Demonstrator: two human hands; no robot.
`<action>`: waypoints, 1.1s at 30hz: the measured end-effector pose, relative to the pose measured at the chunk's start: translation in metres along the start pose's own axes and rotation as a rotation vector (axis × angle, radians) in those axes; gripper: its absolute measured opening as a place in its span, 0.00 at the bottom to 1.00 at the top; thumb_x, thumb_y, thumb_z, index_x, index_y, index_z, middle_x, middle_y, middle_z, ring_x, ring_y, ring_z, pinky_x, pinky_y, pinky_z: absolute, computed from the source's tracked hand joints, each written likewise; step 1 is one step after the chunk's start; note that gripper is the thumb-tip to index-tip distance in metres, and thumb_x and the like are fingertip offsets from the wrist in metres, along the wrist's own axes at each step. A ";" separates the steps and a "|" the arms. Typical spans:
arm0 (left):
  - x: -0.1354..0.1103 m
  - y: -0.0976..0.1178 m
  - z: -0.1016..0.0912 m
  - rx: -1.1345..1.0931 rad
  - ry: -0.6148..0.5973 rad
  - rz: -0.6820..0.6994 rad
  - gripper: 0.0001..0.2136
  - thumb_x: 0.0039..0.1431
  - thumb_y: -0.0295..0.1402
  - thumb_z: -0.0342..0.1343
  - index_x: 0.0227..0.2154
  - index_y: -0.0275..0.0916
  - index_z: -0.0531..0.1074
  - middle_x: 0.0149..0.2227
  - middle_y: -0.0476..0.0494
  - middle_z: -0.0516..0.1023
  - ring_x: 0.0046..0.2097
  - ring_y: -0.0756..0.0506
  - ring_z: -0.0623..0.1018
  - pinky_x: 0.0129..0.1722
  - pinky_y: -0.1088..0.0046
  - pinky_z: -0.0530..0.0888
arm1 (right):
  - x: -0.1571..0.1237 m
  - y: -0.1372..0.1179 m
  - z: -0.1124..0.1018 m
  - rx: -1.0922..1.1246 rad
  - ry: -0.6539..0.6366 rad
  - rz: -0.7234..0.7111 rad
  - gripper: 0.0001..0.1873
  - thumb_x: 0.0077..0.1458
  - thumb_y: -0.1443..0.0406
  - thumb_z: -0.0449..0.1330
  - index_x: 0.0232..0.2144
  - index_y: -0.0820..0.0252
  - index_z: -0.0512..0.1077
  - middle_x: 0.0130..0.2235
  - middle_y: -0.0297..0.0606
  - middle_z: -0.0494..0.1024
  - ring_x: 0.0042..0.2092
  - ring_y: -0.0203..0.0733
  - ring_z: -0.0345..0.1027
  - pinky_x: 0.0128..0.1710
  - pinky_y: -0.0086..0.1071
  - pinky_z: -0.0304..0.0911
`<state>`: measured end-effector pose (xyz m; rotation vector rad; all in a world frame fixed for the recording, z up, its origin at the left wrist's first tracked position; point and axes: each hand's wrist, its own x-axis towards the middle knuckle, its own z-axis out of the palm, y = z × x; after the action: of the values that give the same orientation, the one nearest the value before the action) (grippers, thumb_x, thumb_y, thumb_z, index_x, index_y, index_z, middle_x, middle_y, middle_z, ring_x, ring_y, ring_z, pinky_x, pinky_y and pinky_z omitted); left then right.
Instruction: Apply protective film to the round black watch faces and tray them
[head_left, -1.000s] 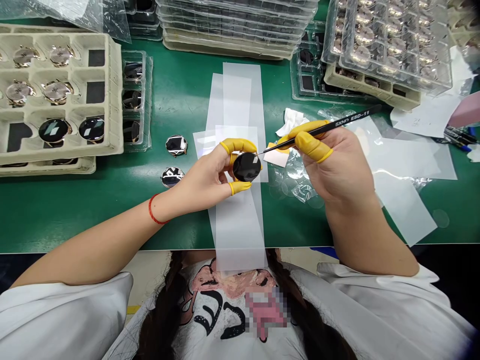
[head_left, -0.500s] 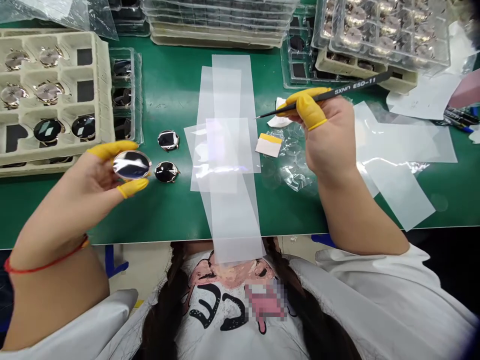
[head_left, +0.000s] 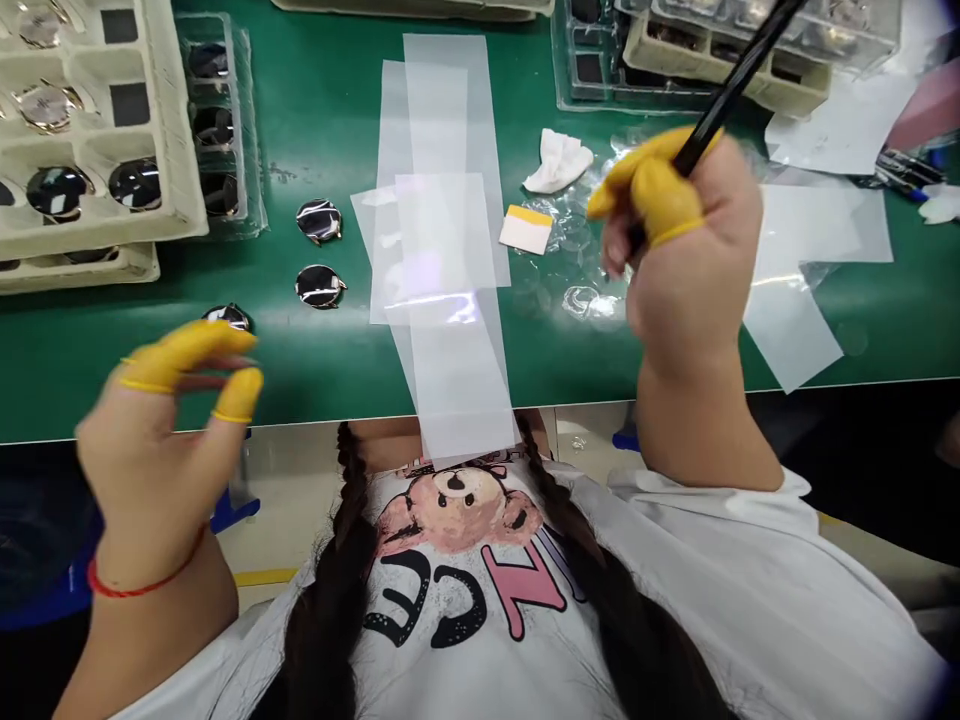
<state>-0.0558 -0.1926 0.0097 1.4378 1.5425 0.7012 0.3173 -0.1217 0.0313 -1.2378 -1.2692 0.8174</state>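
My left hand [head_left: 180, 400], with yellow finger cots on thumb and forefinger, is open near the table's front edge, its fingertips apart with nothing between them. Just behind it lies a dark, glossy watch head [head_left: 229, 317], partly covered by my fingers. Two more watch heads, an upper one [head_left: 319, 220] and a lower one [head_left: 320, 287], rest on the green table to its right. My right hand [head_left: 675, 220], also in yellow finger cots, is closed round black tweezers [head_left: 739, 90]. Their shaft points up and right; the tips are hidden or blurred by the hand.
Overlapping translucent film strips [head_left: 450, 250] lie mid-table, the front one over the edge. Beige trays of watch heads [head_left: 184, 200] stand at left, beside a clear tray [head_left: 251, 190]. A white and yellow pad [head_left: 526, 230], crumpled tissue [head_left: 559, 160] and more trays [head_left: 802, 95] are at right.
My left hand has let go of the watch head, which now lies on the table, and moved down toward the edge. My right hand has turned the tweezers more upright. The view has shifted.
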 end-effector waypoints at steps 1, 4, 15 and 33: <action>-0.008 0.002 0.012 0.120 0.045 0.057 0.19 0.62 0.38 0.60 0.57 0.54 0.71 0.51 0.54 0.81 0.55 0.35 0.78 0.42 0.59 0.73 | -0.017 -0.004 -0.005 -0.087 -0.047 0.043 0.07 0.65 0.64 0.55 0.34 0.56 0.71 0.33 0.33 0.74 0.25 0.31 0.57 0.28 0.31 0.58; -0.019 -0.001 0.047 0.238 -0.153 0.053 0.13 0.59 0.46 0.61 0.40 0.44 0.81 0.36 0.47 0.84 0.35 0.42 0.82 0.40 0.63 0.77 | -0.067 -0.006 -0.019 -0.358 -0.226 0.183 0.11 0.61 0.57 0.61 0.33 0.58 0.74 0.29 0.34 0.76 0.30 0.35 0.65 0.31 0.32 0.60; -0.025 -0.005 0.121 -0.518 -0.492 -0.460 0.25 0.42 0.52 0.72 0.30 0.36 0.72 0.22 0.47 0.78 0.22 0.53 0.75 0.23 0.83 0.71 | -0.152 0.032 -0.006 -0.382 -0.374 0.556 0.20 0.50 0.49 0.64 0.31 0.60 0.74 0.30 0.35 0.77 0.32 0.38 0.65 0.34 0.32 0.59; -0.024 -0.007 0.121 -0.612 -0.155 -0.340 0.22 0.48 0.54 0.68 0.29 0.37 0.76 0.24 0.48 0.77 0.24 0.50 0.73 0.24 0.77 0.72 | -0.166 0.032 -0.044 0.186 -0.479 0.922 0.20 0.42 0.53 0.72 0.28 0.62 0.74 0.24 0.32 0.72 0.25 0.31 0.62 0.25 0.27 0.56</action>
<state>0.0457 -0.2368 -0.0450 0.7356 1.2574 0.7472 0.3358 -0.2827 -0.0338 -1.5251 -0.9004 1.9392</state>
